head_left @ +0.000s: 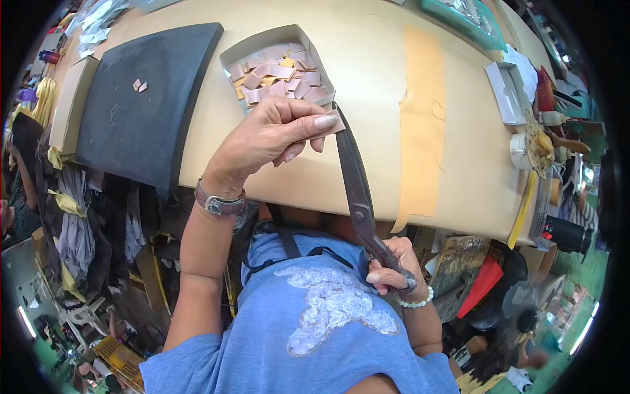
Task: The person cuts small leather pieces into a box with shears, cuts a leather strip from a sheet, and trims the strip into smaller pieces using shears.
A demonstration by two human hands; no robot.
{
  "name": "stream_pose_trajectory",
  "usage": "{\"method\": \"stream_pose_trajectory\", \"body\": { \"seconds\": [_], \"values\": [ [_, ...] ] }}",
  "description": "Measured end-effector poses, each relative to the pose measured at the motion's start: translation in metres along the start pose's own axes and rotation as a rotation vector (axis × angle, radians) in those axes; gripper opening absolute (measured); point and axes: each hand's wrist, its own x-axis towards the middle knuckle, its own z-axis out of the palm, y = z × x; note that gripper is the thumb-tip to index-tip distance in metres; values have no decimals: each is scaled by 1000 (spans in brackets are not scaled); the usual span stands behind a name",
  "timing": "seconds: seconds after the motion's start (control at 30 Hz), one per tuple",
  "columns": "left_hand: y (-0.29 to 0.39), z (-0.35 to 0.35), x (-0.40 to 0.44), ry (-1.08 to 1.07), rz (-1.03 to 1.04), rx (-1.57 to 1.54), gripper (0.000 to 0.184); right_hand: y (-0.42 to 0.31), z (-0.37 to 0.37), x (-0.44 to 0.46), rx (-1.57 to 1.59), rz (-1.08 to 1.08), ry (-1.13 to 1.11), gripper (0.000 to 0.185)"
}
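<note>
My left hand pinches a small pinkish-tan piece between thumb and fingers, just below an open box. That box holds several pinkish and orange pieces. Long dark scissors point upward, with the blade tips beside the held piece. My right hand is wrapped round the scissor handles near the table's front edge, in front of the blue shirt. Whether the blades touch the piece is hard to tell.
A black board with two small pieces lies on the left of the table. An orange-yellow strip runs down the right part. Farther right are a white box, a tape roll and a green tray.
</note>
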Motion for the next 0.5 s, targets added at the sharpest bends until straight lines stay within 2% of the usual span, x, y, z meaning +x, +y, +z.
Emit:
{"method": "stream_pose_trajectory", "body": {
  "seconds": [0.07,0.17,0.27,0.37,0.5],
  "values": [
    [1,2,0,14,-12,-17,24,-1,2,0,-82,-6,22,33],
    [4,-6,1,77,17,3,24,9,8,11,-1,-156,93,40],
    [5,-7,0,178,42,-9,24,11,6,13,-279,-182,175,45],
    [8,-7,-1,184,44,-2,28,15,10,16,-356,-147,229,47],
    [10,-8,-2,141,80,53,35,13,16,20,-461,-204,227,47]
  ]
}}
